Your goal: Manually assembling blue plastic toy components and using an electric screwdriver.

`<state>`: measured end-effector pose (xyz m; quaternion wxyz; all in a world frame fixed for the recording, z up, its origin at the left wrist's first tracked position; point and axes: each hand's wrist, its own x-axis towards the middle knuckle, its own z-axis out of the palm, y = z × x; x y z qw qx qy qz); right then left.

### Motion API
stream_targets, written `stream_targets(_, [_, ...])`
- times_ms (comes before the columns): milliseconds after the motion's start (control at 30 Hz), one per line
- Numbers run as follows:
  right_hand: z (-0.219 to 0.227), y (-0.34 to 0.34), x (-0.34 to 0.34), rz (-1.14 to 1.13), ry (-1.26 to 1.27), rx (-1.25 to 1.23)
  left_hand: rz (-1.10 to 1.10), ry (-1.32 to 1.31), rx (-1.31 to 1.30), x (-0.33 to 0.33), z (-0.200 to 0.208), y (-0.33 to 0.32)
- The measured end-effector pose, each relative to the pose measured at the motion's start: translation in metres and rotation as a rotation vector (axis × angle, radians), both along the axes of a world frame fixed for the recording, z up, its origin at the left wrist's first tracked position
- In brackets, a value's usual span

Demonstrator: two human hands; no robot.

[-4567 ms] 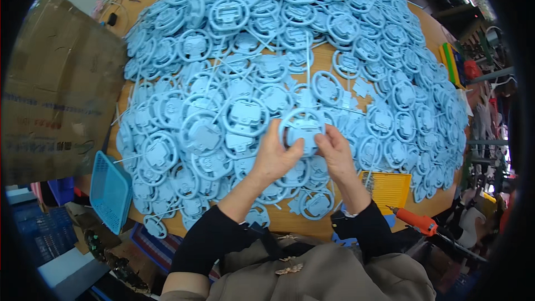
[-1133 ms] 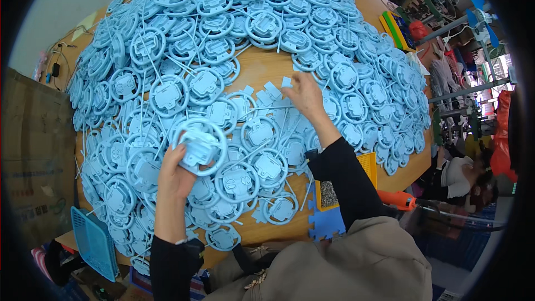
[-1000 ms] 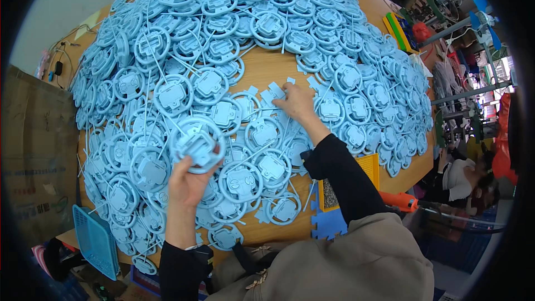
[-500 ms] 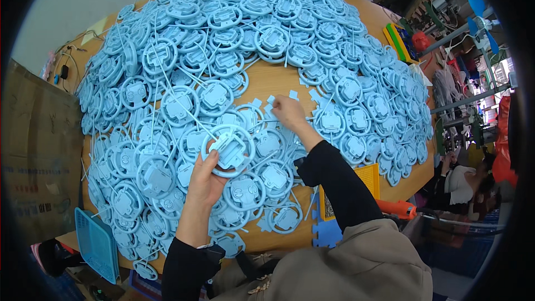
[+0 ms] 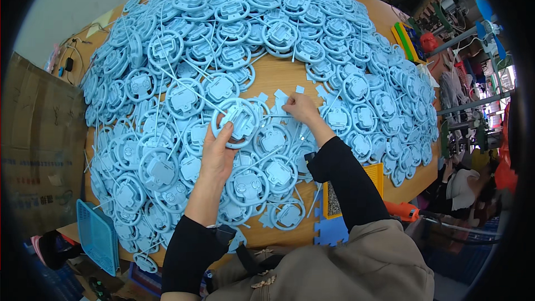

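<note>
In my left hand (image 5: pixel 217 153) is a round light blue plastic toy steering wheel (image 5: pixel 242 124), thumb on its rim, the recessed housing at its centre facing up. A thin rod of the same blue runs up and left from beside it. My right hand (image 5: pixel 304 109) is farther away and to the right, fingers pinched together at small flat light blue plates (image 5: pixel 280 98) on the wood. Whatever lies between those fingertips is hidden. Similar wheels (image 5: pixel 273 140) lie under and around both hands.
A big heap of blue wheels (image 5: pixel 184 97) covers the wooden table (image 5: pixel 273 75). Beside my right arm sits a yellow tray (image 5: pixel 377 177) with small metal parts, near an orange power tool (image 5: pixel 402 210). A blue basket (image 5: pixel 98 239) and a cardboard box (image 5: pixel 42 150) stand left.
My left hand has carried the wheel farther from me and slightly right. The right hand has shifted slightly right in the picture, still at the small plates. The whole view has shifted a little.
</note>
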<state>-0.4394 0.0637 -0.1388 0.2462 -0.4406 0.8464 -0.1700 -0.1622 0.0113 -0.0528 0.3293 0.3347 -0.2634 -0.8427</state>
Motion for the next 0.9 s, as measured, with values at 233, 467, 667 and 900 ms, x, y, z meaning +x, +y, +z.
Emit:
stream_targets(233, [0.053,0.02,0.042,-0.33,-0.997,-0.302,-0.029,-0.008,-0.03,-0.012,-0.007,0.007])
stream_targets(467, [0.074,0.027,0.117,-0.401,-1.16,-0.408,0.048,-0.095,-0.306,-0.023,-0.015,0.02])
stream_targets(667, [0.096,0.015,0.112,-0.191,-1.072,-0.549,0.041,-0.194,-0.337,-0.009,0.001,0.013])
stream_targets(900, [0.102,0.0,0.116,-0.248,-1.225,-0.43,-0.018,-0.519,-0.714,-0.008,0.023,0.01])
